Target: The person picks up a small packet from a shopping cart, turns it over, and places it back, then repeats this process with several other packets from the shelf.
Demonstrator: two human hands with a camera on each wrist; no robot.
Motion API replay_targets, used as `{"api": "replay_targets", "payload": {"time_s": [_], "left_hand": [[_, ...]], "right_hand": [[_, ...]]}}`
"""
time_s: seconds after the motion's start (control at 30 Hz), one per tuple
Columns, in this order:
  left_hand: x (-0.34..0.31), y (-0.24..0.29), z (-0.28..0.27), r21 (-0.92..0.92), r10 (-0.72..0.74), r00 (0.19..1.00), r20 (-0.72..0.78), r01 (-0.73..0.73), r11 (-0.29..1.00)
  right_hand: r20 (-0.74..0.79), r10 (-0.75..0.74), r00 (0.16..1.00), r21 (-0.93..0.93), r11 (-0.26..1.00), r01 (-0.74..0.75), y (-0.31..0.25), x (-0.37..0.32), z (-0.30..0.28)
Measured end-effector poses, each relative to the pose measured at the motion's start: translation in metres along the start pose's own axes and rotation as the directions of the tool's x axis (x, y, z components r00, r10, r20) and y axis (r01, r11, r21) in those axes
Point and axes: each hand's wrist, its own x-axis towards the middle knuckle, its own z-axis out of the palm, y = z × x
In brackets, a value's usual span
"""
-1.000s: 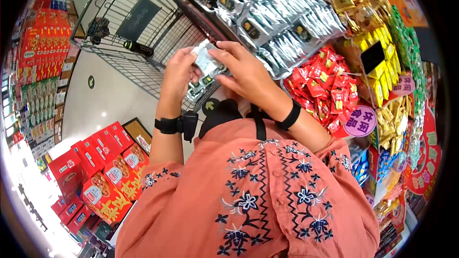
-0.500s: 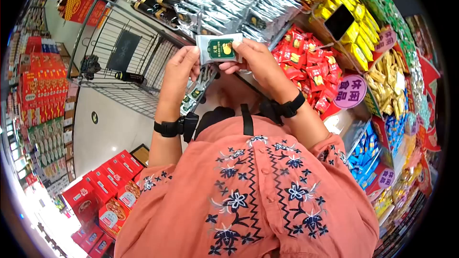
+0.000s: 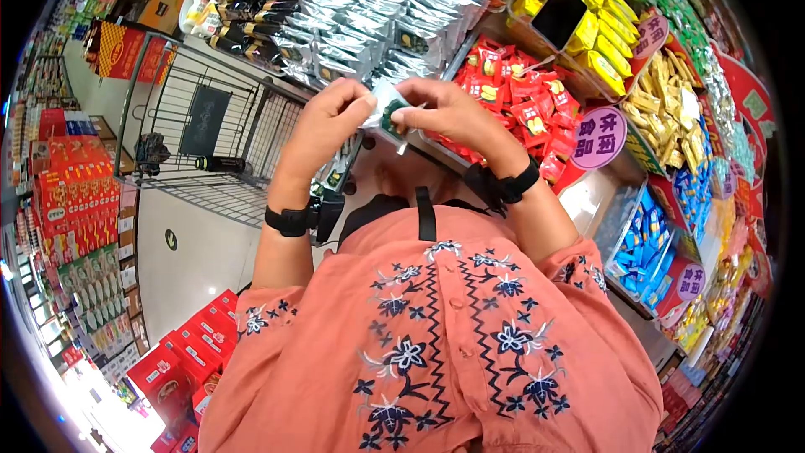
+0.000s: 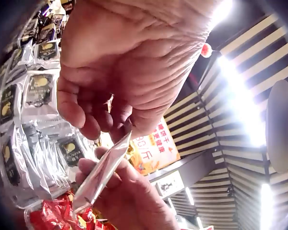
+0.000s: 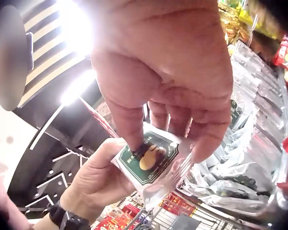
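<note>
Both hands hold one small silver snack packet (image 3: 382,106) in front of the waist. The left hand (image 3: 325,124) pinches its left edge between thumb and fingers. On the other side, the right hand (image 3: 457,117) grips the packet, its thumb lying on the green label. In the right wrist view, that label (image 5: 156,160) shows a yellow-brown food picture and faces up. The left wrist view catches the packet (image 4: 103,175) nearly edge-on, slanting between the hands. More silver packets (image 3: 337,169) with green labels show just below the left hand.
A wire shopping cart (image 3: 251,117) stands to the left. Ahead is a bin of silver packets (image 3: 394,17), with red packets (image 3: 532,109), yellow packets (image 3: 610,54) and blue packets (image 3: 644,247) to the right. Red boxes (image 3: 180,361) are stacked at lower left.
The packet showed its silver side, then its green label flat to the head view; now it is tilted and partly covered by the right hand. The displays have shifted left in view.
</note>
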Motion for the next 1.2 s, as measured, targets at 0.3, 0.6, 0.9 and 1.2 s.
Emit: {"api": "replay_targets", "payload": {"time_s": [0.3,0.6,0.9,1.2], "left_hand": [[0.013,-0.023,0.036,-0.159,-0.031,0.998,0.046,0.038,0.987],[0.035,-0.017,0.042,0.496,0.332,0.936,0.116,-0.344,0.797],[0.054,-0.008,0.051,0.600,0.487,0.871,0.069,-0.426,0.677],[0.042,-0.033,0.058,0.505,0.416,0.894,-0.165,-0.286,0.814]], "right_hand": [[-0.303,0.070,0.950,0.354,0.934,0.044,0.016,-0.011,-0.005],[-0.395,-0.088,0.915,-0.007,0.996,0.093,0.019,-0.032,-0.042],[-0.464,-0.363,0.808,-0.613,0.790,0.002,0.019,-0.029,-0.036],[-0.659,-0.418,0.625,-0.539,0.842,-0.006,0.044,0.006,-0.034]]}}
